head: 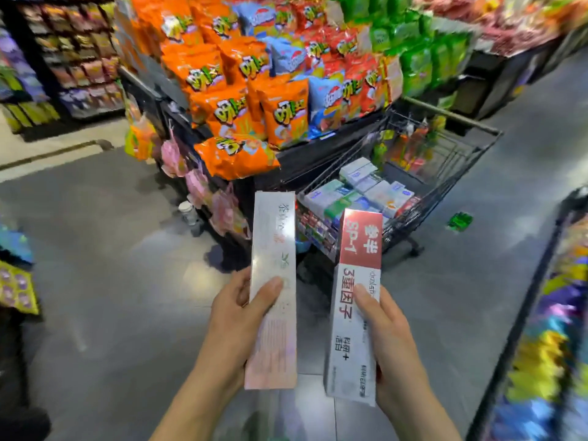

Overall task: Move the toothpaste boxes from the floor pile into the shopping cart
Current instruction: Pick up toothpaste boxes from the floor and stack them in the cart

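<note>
Each hand's fingers clamp one long glossy cardboard box: left hand [237, 316] pale box [273, 291], right hand [386, 332] red-and-white box [354, 307].

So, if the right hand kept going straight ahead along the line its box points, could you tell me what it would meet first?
Probably the shopping cart: the right hand holds the red-and-white toothpaste box aimed at the boxes in the cart. The box's tip would arrive first; depth is unclear from one view.
</note>
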A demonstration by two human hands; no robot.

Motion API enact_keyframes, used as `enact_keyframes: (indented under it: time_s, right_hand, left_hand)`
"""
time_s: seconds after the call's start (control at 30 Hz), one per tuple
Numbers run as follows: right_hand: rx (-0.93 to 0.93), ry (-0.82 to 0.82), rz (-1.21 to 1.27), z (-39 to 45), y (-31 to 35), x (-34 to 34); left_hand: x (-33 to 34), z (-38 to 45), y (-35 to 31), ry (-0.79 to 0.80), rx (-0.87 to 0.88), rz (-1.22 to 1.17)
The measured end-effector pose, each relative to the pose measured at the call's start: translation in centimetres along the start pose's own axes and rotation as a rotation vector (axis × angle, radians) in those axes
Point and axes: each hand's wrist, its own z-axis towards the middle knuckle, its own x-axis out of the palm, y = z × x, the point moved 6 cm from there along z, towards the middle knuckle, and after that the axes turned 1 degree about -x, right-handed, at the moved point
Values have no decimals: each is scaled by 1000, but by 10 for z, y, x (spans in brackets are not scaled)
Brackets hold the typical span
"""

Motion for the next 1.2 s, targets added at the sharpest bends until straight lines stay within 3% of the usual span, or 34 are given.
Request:
enact_keyframes:
  time_s: [0.47,0.9,1.2]
  right_hand:
    - [25,-431,39,179,31,-34]
    - [37,-522,-44,342,60,-23]
    - [82,-617,-44,486,76,-76]
  left_hand:
    - [130,232,-3,391,-107,130]
    - [212,414,-9,639,-201,412]
    - [296,553,-13,504,-64,595]
